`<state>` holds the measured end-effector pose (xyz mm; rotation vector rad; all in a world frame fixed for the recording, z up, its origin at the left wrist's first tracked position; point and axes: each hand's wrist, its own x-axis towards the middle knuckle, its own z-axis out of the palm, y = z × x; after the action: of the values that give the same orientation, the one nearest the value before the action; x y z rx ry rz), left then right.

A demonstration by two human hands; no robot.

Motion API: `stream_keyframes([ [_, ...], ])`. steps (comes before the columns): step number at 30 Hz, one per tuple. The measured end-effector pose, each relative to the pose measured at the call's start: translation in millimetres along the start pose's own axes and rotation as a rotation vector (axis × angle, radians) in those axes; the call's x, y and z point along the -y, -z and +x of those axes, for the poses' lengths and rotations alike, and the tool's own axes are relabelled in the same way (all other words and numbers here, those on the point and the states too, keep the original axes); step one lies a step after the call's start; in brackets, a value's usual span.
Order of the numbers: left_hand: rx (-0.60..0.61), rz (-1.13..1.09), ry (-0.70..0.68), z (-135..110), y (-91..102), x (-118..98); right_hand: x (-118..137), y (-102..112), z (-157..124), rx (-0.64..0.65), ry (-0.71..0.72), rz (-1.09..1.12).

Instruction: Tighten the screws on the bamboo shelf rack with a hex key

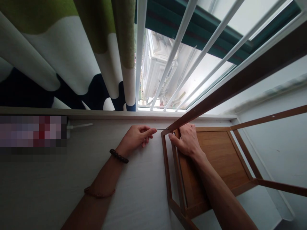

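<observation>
My left hand [141, 134] is closed in a pinch on a thin metal rod [162, 129], apparently a hex key. Its far tip meets the end of a long brown wooden bar [199, 103] at the frame's corner. My right hand [188, 139] wraps over the upper edge of a brown wooden furniture frame [167, 166], close to that same corner. The thumb points left toward the joint, while the other fingers are partly hidden behind the edge. A flat wooden panel [220, 156] fills part of the frame under my right forearm.
Behind the work stands a window with white bars [172, 54]. A green, white and navy curtain [72, 54] hangs at the left. On the pale surface [134, 191] at left lies a blurred-out item [33, 131] with a white cable tie-like strip [81, 126]. A white wall [283, 140] borders the right.
</observation>
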<state>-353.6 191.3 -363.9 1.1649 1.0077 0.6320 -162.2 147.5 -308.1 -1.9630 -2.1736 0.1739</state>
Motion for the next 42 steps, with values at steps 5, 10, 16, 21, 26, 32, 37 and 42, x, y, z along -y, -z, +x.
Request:
stream_keyframes([
  [5,0.13,-0.147,0.093,-1,-0.2,-5,-1,-1,0,0.005,0.001,-0.012],
  [10,0.054,-0.048,-0.02,-3,-2.9,-11,-1,-1,0,0.007,0.009,-0.027],
  [16,-0.11,0.061,-0.129,-5,-11.5,-14,-1,-1,-1,0.0,0.01,-0.027],
  [21,-0.263,0.2,-0.428,-10,-17.5,-11,-2,-3,0,-0.011,0.012,-0.029],
  [26,-0.186,0.286,-0.571,-12,-11.3,5,-2,-3,-1,-0.006,0.02,-0.035],
  [32,-0.009,0.089,-0.395,-14,-6.3,3,-2,-4,-2,-0.007,0.011,-0.042],
  [37,0.058,-0.042,-0.319,-10,-8.8,3,-2,-3,-2,0.003,-0.004,-0.035],
  [42,-0.126,0.073,-0.314,-2,-16.3,11,-2,-2,-1,-0.001,-0.006,-0.024],
])
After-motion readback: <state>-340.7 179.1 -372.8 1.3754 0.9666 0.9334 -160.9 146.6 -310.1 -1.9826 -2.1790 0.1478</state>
